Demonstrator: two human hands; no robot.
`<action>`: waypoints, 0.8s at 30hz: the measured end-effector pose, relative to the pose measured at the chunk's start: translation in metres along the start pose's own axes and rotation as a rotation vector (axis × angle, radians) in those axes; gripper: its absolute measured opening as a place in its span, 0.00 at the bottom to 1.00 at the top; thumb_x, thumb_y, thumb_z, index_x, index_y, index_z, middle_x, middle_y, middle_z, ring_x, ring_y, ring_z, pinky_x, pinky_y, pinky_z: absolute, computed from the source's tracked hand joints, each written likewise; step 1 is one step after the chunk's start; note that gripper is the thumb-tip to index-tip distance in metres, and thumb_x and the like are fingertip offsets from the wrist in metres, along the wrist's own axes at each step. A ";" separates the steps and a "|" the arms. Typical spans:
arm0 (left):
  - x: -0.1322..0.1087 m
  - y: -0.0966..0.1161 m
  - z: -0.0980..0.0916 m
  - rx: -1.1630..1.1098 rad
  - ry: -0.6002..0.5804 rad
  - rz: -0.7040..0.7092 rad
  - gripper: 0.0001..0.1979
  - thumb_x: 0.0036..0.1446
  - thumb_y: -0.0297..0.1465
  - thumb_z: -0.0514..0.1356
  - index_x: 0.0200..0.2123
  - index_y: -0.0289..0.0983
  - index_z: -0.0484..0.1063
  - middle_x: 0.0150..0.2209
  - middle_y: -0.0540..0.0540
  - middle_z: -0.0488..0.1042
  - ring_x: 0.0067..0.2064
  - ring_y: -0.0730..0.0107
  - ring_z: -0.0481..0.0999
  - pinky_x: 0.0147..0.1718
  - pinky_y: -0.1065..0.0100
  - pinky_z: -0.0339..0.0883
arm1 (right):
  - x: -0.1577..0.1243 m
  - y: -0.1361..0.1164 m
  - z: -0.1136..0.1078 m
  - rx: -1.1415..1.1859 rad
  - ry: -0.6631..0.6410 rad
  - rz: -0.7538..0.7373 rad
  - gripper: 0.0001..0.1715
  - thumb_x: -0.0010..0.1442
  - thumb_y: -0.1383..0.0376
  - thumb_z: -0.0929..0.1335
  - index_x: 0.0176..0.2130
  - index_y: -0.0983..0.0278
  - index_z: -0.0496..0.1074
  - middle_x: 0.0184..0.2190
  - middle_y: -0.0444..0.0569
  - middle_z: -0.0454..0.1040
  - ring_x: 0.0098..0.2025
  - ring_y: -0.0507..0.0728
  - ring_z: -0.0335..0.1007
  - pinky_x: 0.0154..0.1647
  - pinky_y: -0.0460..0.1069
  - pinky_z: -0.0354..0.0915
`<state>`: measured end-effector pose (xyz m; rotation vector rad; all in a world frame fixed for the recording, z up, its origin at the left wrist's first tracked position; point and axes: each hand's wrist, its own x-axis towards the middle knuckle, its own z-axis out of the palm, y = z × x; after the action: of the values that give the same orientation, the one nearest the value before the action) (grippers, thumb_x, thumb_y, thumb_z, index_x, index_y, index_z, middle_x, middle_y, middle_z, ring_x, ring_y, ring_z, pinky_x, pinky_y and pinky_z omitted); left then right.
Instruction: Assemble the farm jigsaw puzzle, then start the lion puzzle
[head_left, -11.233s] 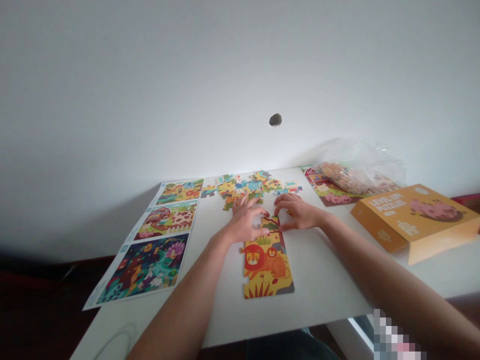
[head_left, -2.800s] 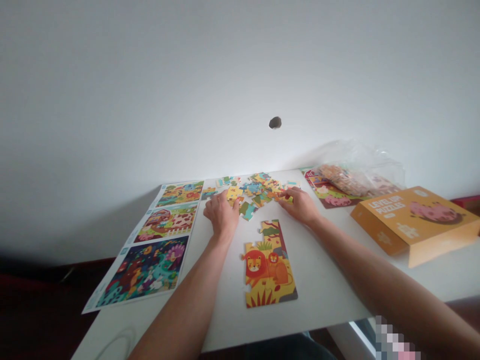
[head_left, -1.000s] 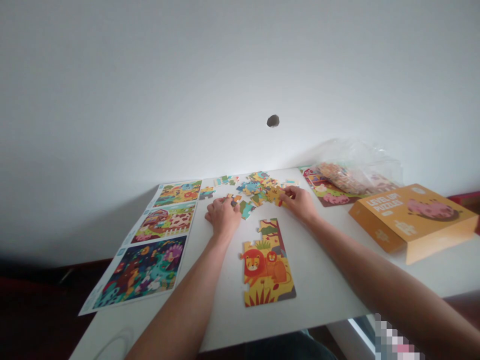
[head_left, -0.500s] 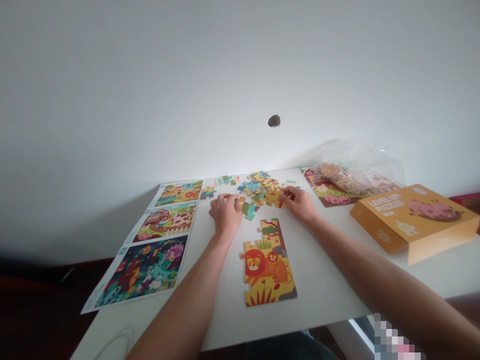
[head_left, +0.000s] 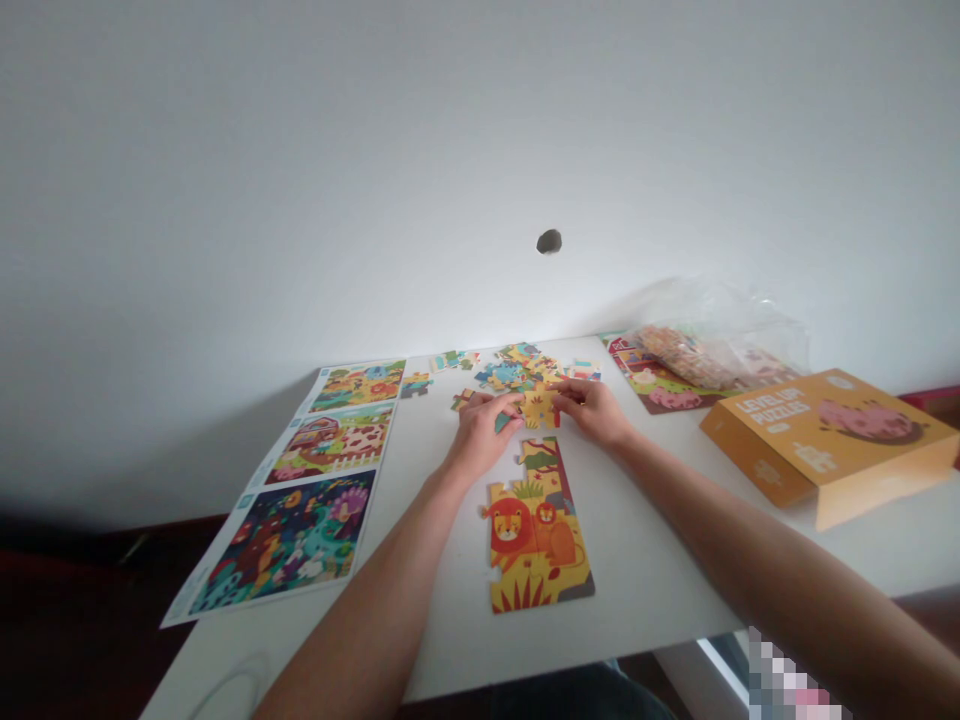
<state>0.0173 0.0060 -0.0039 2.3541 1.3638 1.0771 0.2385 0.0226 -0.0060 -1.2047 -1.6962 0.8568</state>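
A yellow jigsaw puzzle piece (head_left: 538,405) is held between my two hands, over the front of the loose pieces. My right hand (head_left: 598,408) pinches its right edge with thumb and fingers. At its left edge are the bent, closed fingers of my left hand (head_left: 484,428), partly covering a green-blue piece below. Nearer to me lies a joined puzzle section (head_left: 540,540) with two lions, its left side showing open knobs and notches. Behind my hands several loose puzzle pieces (head_left: 504,375) lie in an overlapping heap.
On the left lies a sheet of three printed pictures (head_left: 300,540). An orange puzzle box (head_left: 832,425) stands at the right. Behind it, a clear plastic bag of pieces (head_left: 690,355) rests on a farm picture (head_left: 660,400). A white wall (head_left: 450,200) with a hole rises behind the table.
My left hand has moved right, from the loose pieces to the left edge of the yellow piece. My right hand has brought that piece slightly nearer to me.
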 end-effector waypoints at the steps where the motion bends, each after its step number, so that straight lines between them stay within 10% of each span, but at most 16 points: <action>1: 0.000 0.000 0.000 0.007 0.001 -0.013 0.15 0.55 0.27 0.65 0.47 0.43 0.77 0.35 0.50 0.81 0.45 0.61 0.74 0.52 0.57 0.63 | 0.000 0.000 0.000 -0.020 -0.001 -0.011 0.16 0.58 0.61 0.67 0.43 0.67 0.77 0.28 0.48 0.79 0.29 0.54 0.71 0.31 0.47 0.64; 24: -0.005 0.002 -0.001 0.301 -0.054 -0.218 0.16 0.54 0.29 0.63 0.46 0.48 0.76 0.50 0.47 0.74 0.57 0.52 0.64 0.57 0.49 0.55 | -0.002 -0.003 -0.001 -0.092 0.010 -0.003 0.15 0.58 0.63 0.67 0.43 0.66 0.78 0.28 0.46 0.79 0.30 0.53 0.73 0.33 0.47 0.64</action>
<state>0.0162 0.0005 -0.0046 2.3358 1.8216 0.7883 0.2387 0.0199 -0.0035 -1.2656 -1.7454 0.7770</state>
